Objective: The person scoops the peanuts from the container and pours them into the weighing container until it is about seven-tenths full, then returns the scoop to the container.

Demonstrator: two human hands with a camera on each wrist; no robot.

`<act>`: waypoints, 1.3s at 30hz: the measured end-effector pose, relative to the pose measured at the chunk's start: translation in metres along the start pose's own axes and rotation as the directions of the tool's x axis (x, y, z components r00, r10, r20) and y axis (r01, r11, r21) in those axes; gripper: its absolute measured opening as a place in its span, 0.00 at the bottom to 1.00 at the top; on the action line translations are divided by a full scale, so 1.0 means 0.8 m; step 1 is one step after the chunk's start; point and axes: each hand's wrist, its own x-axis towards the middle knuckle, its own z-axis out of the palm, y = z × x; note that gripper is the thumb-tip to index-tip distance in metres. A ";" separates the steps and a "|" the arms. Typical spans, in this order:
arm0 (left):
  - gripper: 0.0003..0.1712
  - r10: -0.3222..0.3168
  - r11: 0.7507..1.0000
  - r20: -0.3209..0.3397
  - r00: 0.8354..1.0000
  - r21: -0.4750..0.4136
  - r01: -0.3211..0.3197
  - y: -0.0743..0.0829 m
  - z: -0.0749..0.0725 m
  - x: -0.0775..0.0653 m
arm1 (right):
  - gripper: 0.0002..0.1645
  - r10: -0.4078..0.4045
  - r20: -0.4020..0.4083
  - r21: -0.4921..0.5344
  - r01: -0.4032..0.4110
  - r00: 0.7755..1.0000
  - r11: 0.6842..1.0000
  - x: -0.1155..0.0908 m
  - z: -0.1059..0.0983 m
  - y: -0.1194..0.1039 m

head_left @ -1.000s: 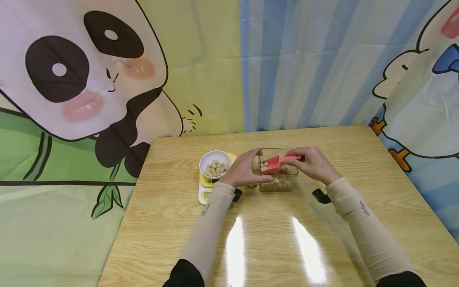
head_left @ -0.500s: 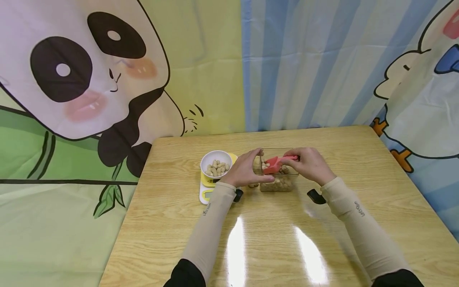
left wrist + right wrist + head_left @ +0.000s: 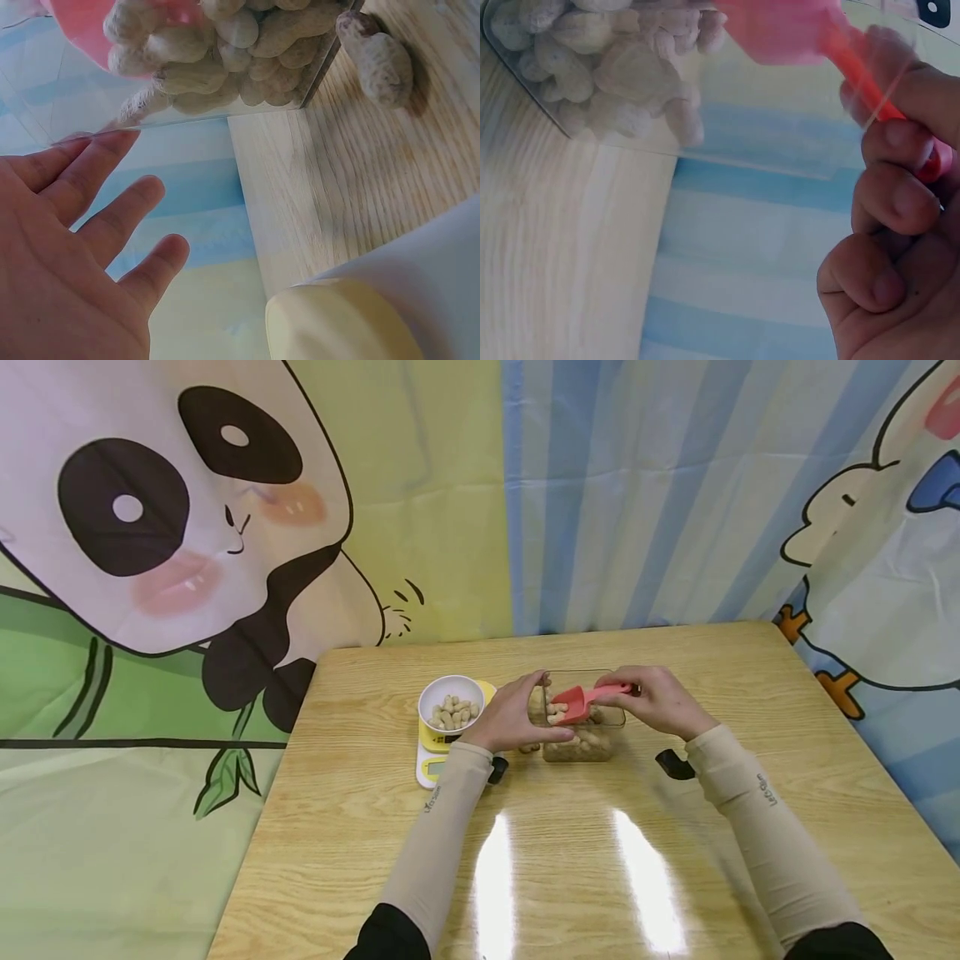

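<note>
My right hand [image 3: 660, 700] grips the handle of a pink scoop [image 3: 576, 705], its fingers curled round it. Inside a clear plastic box [image 3: 576, 757], the scoop's blade is among unshelled peanuts [image 3: 277, 45]. On the box's left side rests my left hand [image 3: 512, 714], thumb and fingers spread; in the left wrist view some fingertips touch the clear wall while the others stand away. A white bowl [image 3: 423, 714] with several peanuts [image 3: 452, 712] sits on a yellow-and-white kitchen scale [image 3: 424, 772] to the left.
A loose peanut [image 3: 382, 64] lies on the wooden table [image 3: 337, 827] between box and scale. Behind the table hangs a printed curtain [image 3: 450, 502]. My left forearm partly covers the scale.
The scoop dipped slightly left in the box and then came back right with my right hand. More peanuts show at its blade. My left hand stays at the box.
</note>
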 end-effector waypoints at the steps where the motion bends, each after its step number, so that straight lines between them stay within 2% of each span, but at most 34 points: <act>1: 0.67 0.004 1.000 -0.001 1.000 -0.003 -0.004 0.000 0.000 0.000 | 0.16 0.017 -0.001 0.009 -0.017 1.000 1.000 -0.001 0.000 0.001; 7: 0.66 0.016 1.000 0.002 1.000 -0.011 -0.016 0.000 0.001 0.001 | 0.18 0.158 -0.022 0.079 -0.155 0.987 0.985 -0.008 -0.002 0.009; 11: 0.65 0.019 1.000 -0.011 1.000 -0.015 -0.019 -0.002 0.000 0.001 | 0.18 0.186 -0.045 0.100 -0.181 0.982 0.979 -0.009 -0.002 0.012; 15: 0.66 0.018 1.000 -0.018 1.000 -0.016 -0.018 -0.003 0.000 0.001 | 0.18 0.134 -0.037 0.056 -0.132 0.990 0.990 -0.005 0.002 0.007; 18: 0.66 0.023 0.999 -0.014 1.000 -0.022 -0.023 -0.003 0.000 0.002 | 0.16 0.037 -0.019 -0.021 -0.037 0.999 0.999 0.000 0.007 -0.001; 22: 0.65 0.033 0.999 -0.012 0.999 -0.033 -0.033 -0.004 0.002 0.002 | 0.13 -0.087 -0.004 -0.090 0.086 0.996 0.992 0.010 0.016 -0.010; 25: 0.65 0.033 0.999 -0.014 0.999 -0.029 -0.034 -0.003 0.002 0.002 | 0.13 -0.104 -0.010 -0.089 0.102 0.995 0.991 0.012 0.019 -0.011; 32: 0.64 0.024 1.000 -0.012 1.000 -0.010 -0.024 -0.001 0.001 0.003 | 0.14 -0.011 -0.018 -0.012 0.011 1.000 1.000 0.005 0.019 0.000; 39: 0.65 0.019 1.000 -0.013 1.000 -0.018 -0.019 -0.006 0.001 0.003 | 0.18 0.090 -0.018 0.080 -0.089 0.996 0.993 -0.002 0.018 0.004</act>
